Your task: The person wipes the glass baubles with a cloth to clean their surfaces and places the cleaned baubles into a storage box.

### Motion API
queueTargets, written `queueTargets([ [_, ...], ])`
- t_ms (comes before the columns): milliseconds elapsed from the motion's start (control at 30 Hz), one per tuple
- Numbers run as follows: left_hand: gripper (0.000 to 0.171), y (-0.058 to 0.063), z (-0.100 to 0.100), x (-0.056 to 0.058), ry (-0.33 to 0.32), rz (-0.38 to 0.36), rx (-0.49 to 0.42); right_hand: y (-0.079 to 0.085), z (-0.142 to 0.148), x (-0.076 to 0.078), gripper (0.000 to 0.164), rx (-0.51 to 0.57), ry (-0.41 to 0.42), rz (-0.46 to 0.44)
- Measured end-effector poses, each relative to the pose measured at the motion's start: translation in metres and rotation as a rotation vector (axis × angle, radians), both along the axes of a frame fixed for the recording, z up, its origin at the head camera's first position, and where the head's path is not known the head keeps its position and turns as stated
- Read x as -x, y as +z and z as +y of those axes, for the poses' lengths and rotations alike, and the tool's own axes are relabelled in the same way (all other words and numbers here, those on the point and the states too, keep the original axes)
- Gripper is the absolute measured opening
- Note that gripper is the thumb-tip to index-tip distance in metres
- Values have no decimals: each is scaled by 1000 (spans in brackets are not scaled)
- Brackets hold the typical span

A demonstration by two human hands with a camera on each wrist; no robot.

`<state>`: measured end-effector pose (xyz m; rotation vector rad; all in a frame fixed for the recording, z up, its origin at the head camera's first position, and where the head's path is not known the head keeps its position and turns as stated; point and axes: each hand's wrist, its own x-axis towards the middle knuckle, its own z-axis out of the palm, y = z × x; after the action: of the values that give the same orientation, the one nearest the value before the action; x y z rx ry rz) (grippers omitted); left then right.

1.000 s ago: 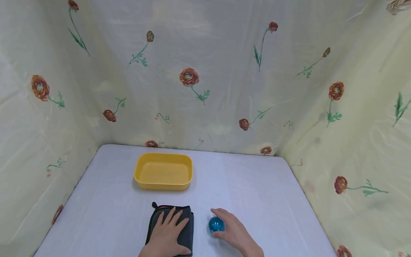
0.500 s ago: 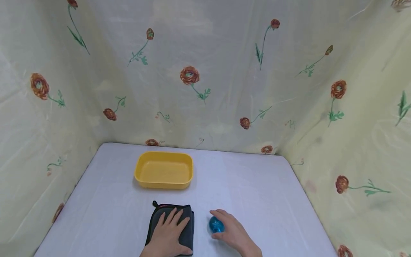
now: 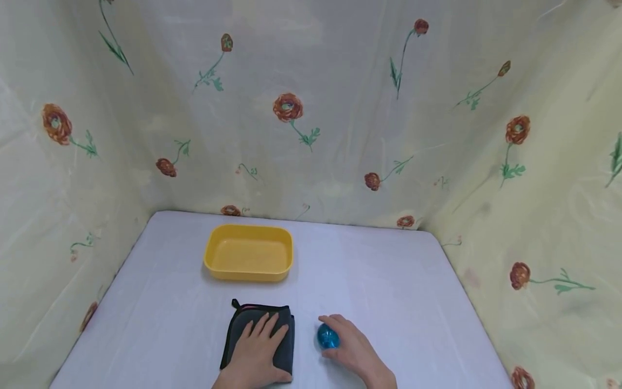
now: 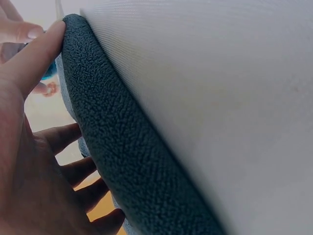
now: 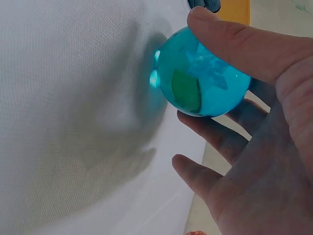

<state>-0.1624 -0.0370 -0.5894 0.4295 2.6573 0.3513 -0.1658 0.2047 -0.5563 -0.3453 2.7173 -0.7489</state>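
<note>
A folded dark grey cloth (image 3: 238, 346) with black edging and a small corner loop lies at the front of the table. My left hand (image 3: 257, 354) rests on top of it with fingers spread and straight. In the left wrist view the fuzzy side of the cloth (image 4: 112, 122) runs along the fingertips. To the right, a see-through blue ball (image 3: 328, 337) sits within my right hand (image 3: 353, 348), thumb on one side and fingers curved round the other. The right wrist view shows a green patch inside the ball (image 5: 205, 78), close over the white surface.
A yellow rectangular tub (image 3: 249, 274) stands behind the cloth, toward the back left. The white table (image 3: 369, 270) is enclosed at the back and sides by flower-patterned curtains (image 3: 340, 135).
The head view tips slightly downward, so the scene sits a little higher in the picture. Both hands keep their places on the cloth and at the ball.
</note>
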Motion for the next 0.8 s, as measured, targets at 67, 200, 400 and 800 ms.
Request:
queueTargets([
  [67, 104, 0, 0, -1, -3, 12, 1, 0, 0, 0, 65, -3, -4, 16],
  [200, 103, 1, 1, -2, -6, 30, 2, 1, -1, 1, 60, -3, -18, 35],
  [400, 103, 3, 1, -3, -5, 50, -6, 4, -1, 2, 57, -1, -25, 46],
  [800, 97, 9, 2, -3, -18, 91, 18, 1, -4, 1, 56, -22, -33, 68],
])
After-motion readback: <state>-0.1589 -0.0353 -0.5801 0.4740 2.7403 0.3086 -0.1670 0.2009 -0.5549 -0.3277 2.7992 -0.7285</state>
